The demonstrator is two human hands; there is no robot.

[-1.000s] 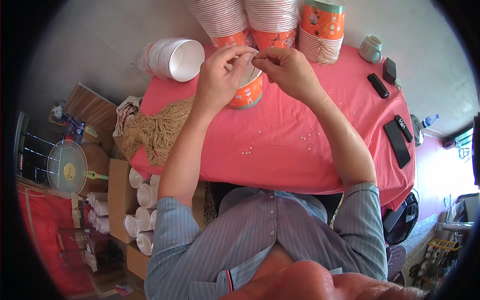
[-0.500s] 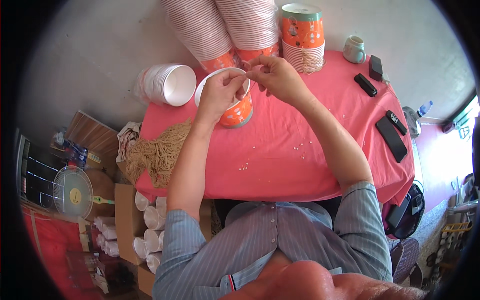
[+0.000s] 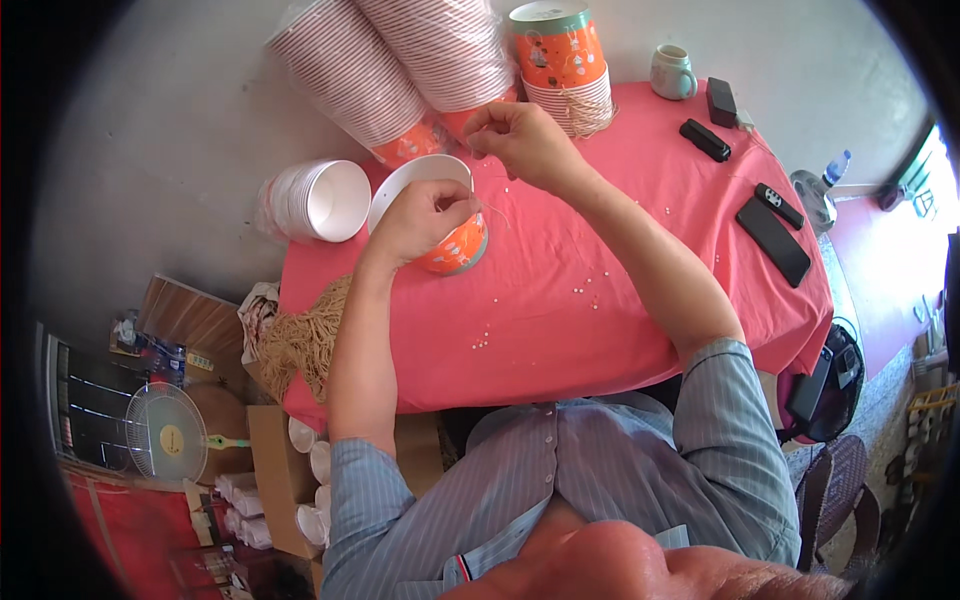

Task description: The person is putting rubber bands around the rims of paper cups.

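My left hand (image 3: 425, 222) is closed in a pinch at the rim of an orange paper bucket (image 3: 462, 250) with a white inside. From its fingertips a thin tan cord (image 3: 497, 212) sticks out to the right, over the bucket's side. My right hand (image 3: 525, 145) is raised to the right of the bucket and a little beyond it, thumb and finger pressed together. Whatever that pinch holds, if anything, is too small to make out. Small white beads (image 3: 482, 340) lie scattered on the pink tablecloth (image 3: 420, 350).
Tall wrapped stacks of paper buckets (image 3: 350, 75) lean at the back, near an upright bucket stack (image 3: 560, 60). White buckets (image 3: 335, 200) lie sideways at left, above a bundle of tan cords (image 3: 300, 345). A mug (image 3: 673, 72) and a phone (image 3: 773, 240) are at right.
My hands, together above the bucket before, are now apart. The left came down toward the bucket's near rim; the right moved away from it. The whole view has shifted slightly.
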